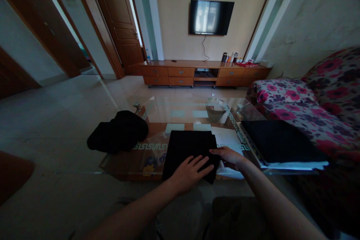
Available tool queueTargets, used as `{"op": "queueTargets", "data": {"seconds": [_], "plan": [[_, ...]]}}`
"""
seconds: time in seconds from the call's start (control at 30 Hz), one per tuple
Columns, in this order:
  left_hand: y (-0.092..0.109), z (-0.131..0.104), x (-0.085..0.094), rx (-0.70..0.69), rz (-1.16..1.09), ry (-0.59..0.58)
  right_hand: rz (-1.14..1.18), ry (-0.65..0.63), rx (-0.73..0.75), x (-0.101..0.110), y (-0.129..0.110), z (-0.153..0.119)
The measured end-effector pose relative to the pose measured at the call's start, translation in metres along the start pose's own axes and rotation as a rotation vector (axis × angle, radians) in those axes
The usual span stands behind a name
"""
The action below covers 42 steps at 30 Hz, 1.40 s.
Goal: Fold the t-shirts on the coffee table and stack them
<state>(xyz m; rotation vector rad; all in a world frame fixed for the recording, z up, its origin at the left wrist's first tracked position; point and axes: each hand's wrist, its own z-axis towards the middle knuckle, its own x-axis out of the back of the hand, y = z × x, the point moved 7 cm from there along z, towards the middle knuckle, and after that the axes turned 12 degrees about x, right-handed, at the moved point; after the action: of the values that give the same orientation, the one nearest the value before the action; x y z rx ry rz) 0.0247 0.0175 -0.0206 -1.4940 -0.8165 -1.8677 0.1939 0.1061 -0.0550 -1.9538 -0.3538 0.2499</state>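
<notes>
A folded black cloth (188, 144), probably a garment, lies in a neat rectangle at the near edge of the glass coffee table (160, 110). My left hand (189, 172) rests flat on top of it with fingers spread. At the cloth's right edge, my right hand (229, 156) pinches the border, its lower fingers partly hidden. Beneath and beside that hand is a white sheet or bag (229, 137). To the left, a loose black cloth heap (118, 131) sits on the table's corner. On the right stands a stack topped by folded black fabric (281, 140), with white layers below.
A clear plastic packet (159, 146) lies left of the folded cloth. Toward the table's far right is a bowl-like container (216, 111). A flowered sofa (292, 97) borders the right side. Across the floor stand a low wooden cabinet (180, 77) and a wall-mounted television (210, 17).
</notes>
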Motion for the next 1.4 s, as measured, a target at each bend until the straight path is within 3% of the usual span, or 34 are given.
{"op": "queueTargets", "data": {"seconds": [0.13, 0.3, 0.43, 0.5, 0.6, 0.7, 0.83, 0.9, 1.0, 1.17, 1.27, 1.4], "plan": [[-0.004, 0.006, 0.006, 0.05, -0.055, 0.115, 0.063, 0.03, 0.09, -0.001, -0.013, -0.006], [-0.018, 0.016, 0.026, 0.178, -0.193, 0.315, 0.384, -0.014, -0.081, -0.013, -0.021, -0.017], [-0.023, 0.019, 0.029, 0.246, -0.242, 0.339, 0.553, 0.069, -0.155, -0.024, -0.026, -0.024], [-0.018, 0.021, 0.027, 0.212, -0.259, 0.289, 0.565, 0.076, -0.094, -0.03, -0.03, -0.025], [0.002, 0.022, 0.025, 0.091, -0.254, 0.127, 0.441, 0.074, 0.086, -0.034, -0.034, -0.022], [0.03, 0.012, 0.032, -0.038, -0.196, -0.04, 0.186, 0.271, 0.201, -0.016, -0.028, -0.014], [0.064, -0.024, 0.039, -0.184, -0.209, -0.239, -0.172, 0.448, 0.257, 0.011, -0.024, -0.003], [0.07, -0.044, 0.027, -0.17, -0.232, -0.342, -0.328, 0.497, 0.243, 0.022, -0.025, 0.0], [0.071, -0.067, -0.006, -0.133, -0.159, -0.438, -0.559, 0.552, 0.227, 0.034, -0.029, 0.003], [0.068, -0.078, -0.059, -0.111, 0.006, -0.546, -0.875, 0.644, 0.199, 0.038, -0.053, 0.0], [0.069, -0.076, -0.07, -0.128, 0.047, -0.597, -0.975, 0.669, 0.302, 0.036, -0.095, -0.01], [0.066, -0.072, -0.066, -0.112, 0.05, -0.556, -1.144, 0.755, 0.458, 0.048, -0.172, -0.044]]}}
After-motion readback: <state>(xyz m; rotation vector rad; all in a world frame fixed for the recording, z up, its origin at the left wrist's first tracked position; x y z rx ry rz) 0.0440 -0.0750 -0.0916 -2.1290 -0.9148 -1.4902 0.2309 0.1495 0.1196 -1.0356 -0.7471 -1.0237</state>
